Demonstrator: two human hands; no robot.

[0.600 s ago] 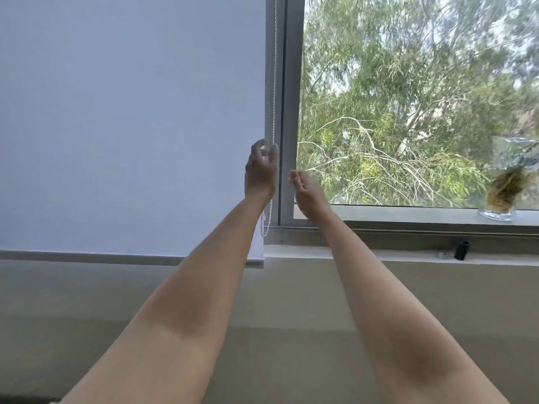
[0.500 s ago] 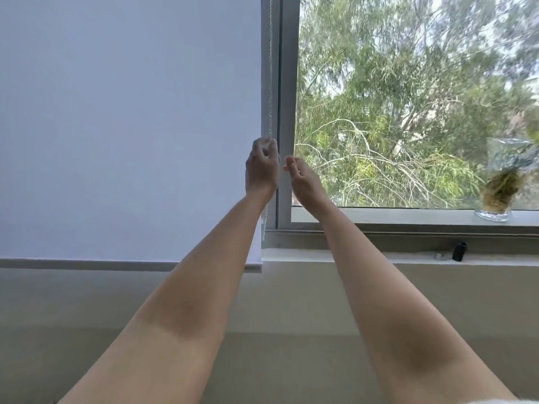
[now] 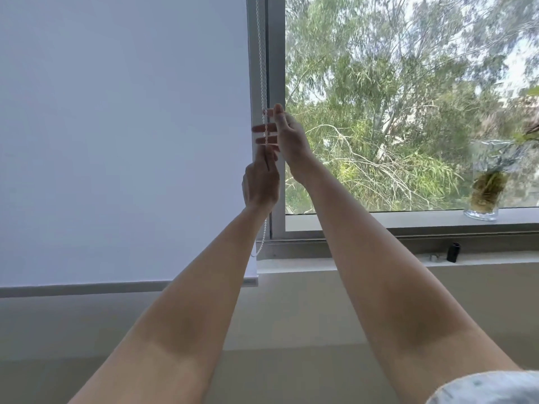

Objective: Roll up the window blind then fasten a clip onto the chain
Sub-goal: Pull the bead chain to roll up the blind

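A white roller blind (image 3: pixel 125 141) covers the left window pane, its bottom bar just below sill height. Its white bead chain (image 3: pixel 260 53) hangs along the blind's right edge in front of the window frame. My right hand (image 3: pixel 291 138) is raised, thumb and forefinger pinching the chain, and the other fingers are spread behind it. My left hand (image 3: pixel 260 183) is lower, seen from the back, closed around the same chain. The chain's loop comes out below my left wrist. A small black object (image 3: pixel 453 252), perhaps the clip, stands on the ledge at the right.
A glass vase (image 3: pixel 485 182) with plant roots stands on the window sill (image 3: pixel 379 221) at the far right. A small metal piece (image 3: pixel 434 257) lies next to the black object. Trees fill the uncovered right pane. A beige wall runs below the ledge.
My right hand has gone up and taken the chain above my left hand. My left hand has come down along the chain. The camera has shifted slightly.
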